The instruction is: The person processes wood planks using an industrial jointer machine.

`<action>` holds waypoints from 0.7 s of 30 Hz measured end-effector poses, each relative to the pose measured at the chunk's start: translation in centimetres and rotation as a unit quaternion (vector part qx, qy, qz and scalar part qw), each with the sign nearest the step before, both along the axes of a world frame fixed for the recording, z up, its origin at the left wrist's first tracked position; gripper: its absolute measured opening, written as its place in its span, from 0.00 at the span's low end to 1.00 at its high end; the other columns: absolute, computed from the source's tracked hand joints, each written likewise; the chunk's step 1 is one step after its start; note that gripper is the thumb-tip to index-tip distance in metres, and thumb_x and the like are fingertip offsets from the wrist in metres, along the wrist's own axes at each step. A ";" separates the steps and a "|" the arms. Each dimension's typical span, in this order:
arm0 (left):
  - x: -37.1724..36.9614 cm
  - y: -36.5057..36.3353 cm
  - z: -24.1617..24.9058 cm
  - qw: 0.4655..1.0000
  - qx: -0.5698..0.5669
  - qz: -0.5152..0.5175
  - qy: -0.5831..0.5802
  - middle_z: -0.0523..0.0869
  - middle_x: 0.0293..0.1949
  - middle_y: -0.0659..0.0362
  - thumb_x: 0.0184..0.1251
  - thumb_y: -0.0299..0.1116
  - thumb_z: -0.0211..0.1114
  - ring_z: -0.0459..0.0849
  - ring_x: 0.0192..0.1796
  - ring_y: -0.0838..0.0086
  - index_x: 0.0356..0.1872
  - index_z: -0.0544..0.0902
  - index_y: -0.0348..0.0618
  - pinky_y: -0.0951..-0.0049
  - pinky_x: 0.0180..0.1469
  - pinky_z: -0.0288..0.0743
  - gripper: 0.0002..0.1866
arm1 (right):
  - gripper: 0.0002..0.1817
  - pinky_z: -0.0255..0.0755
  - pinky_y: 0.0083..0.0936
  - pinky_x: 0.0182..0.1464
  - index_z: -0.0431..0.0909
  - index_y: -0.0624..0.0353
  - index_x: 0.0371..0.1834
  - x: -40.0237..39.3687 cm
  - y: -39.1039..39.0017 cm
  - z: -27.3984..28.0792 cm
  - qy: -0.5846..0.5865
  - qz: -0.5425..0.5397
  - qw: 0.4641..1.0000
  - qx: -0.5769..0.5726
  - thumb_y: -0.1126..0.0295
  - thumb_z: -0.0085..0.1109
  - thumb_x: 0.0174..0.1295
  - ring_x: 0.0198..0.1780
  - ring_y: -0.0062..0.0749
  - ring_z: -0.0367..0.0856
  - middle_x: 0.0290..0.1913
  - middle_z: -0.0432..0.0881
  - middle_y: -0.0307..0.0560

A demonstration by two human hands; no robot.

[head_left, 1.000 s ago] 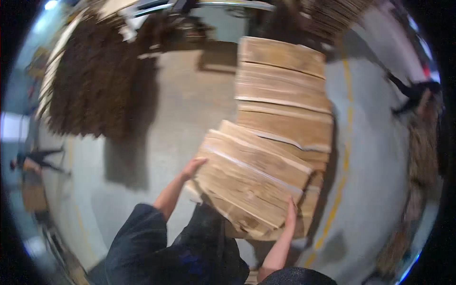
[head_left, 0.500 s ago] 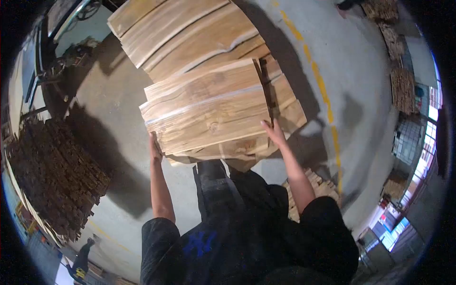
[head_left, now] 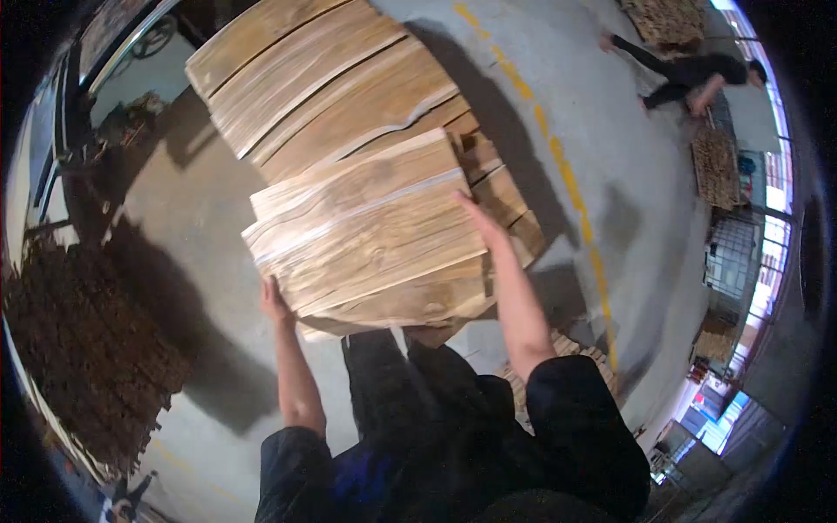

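Several light wooden boards point(head_left: 375, 231), lying edge to edge as a panel, are between my hands, over a larger stack of planks point(head_left: 323, 78). At the panel's lower left edge is my left hand point(head_left: 275, 301), its fingers wrapped on the board ends. My right hand point(head_left: 481, 222) lies along the right ends of the boards, fingers pressed against them. Below the panel, more boards point(head_left: 418, 296) stick out near my legs.
A dark pile of wood point(head_left: 87, 349) stands on the left. A yellow line point(head_left: 558, 166) runs along the floor on the right. Another person point(head_left: 697, 74) in dark clothes is at the upper right, beside stacked wood point(head_left: 717, 166). A second person point(head_left: 124, 506) shows at lower left.
The view has shifted. My right hand has moved up along the right ends of the boards. The person at the upper right has come more fully into view.
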State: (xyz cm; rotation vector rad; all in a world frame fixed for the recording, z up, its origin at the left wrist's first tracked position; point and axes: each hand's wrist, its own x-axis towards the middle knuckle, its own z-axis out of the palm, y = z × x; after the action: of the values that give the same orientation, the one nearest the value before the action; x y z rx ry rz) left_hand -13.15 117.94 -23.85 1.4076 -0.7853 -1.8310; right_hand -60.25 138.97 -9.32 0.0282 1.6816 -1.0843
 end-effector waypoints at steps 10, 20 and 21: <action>-0.2 -3.6 3.3 0.974 0.155 -0.118 0.117 0.70 0.71 0.49 0.69 0.61 0.56 0.70 0.70 0.57 0.75 0.59 0.39 0.57 0.71 0.65 0.44 | 0.45 0.64 0.36 0.69 0.64 0.61 0.73 3.2 5.7 -8.0 -0.004 -0.081 0.997 -0.001 0.39 0.61 0.61 0.66 0.37 0.71 0.68 0.71 0.49; -0.4 -2.8 8.2 0.967 0.146 -0.180 0.104 0.77 0.65 0.47 0.68 0.57 0.59 0.78 0.64 0.58 0.71 0.67 0.37 0.59 0.67 0.71 0.39 | 0.39 0.58 0.35 0.72 0.65 0.58 0.73 6.2 11.0 -3.6 0.033 -0.166 0.985 0.011 0.43 0.57 0.66 0.71 0.37 0.64 0.71 0.69 0.44; -1.1 -2.5 10.1 0.966 0.118 -0.198 0.116 0.78 0.64 0.48 0.66 0.57 0.61 0.79 0.63 0.59 0.70 0.67 0.36 0.58 0.66 0.73 0.40 | 0.38 0.59 0.34 0.71 0.65 0.59 0.73 7.0 11.0 -1.7 -0.016 -0.210 0.978 -0.007 0.44 0.56 0.66 0.70 0.37 0.66 0.68 0.71 0.45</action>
State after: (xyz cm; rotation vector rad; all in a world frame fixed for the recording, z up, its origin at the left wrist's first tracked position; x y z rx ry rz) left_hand -14.27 115.47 -13.80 1.2034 -0.7874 -2.4166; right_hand -53.30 149.96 -11.04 0.4066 1.6788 -1.3980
